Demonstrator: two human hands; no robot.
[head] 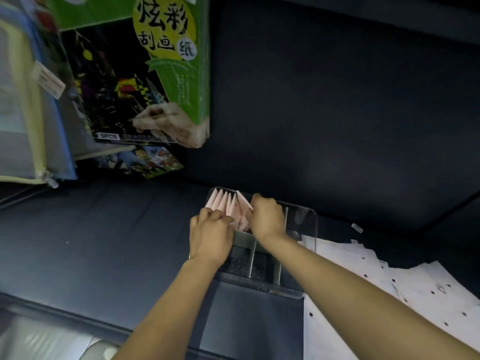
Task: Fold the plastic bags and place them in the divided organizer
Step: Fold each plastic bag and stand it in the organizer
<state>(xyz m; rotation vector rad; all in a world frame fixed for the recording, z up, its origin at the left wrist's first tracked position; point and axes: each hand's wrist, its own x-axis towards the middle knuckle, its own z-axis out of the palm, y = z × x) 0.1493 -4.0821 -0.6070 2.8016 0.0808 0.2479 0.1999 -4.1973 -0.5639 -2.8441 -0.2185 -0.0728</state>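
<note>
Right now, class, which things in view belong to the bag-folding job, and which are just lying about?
Job: folded pink bags; divided organizer; left hand; right hand; unfolded white bags.

Lying about: green scratch-paper pack; cartoon booklet; zip pouch.

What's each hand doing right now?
Left hand: fingers curled against the folded pink bags.
Right hand: pinching one folded bag.

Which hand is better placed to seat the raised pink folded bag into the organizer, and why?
Probably the right hand: it already pinches the raised folded bag over the organizer. The left hand only steadies the packed row.
</note>
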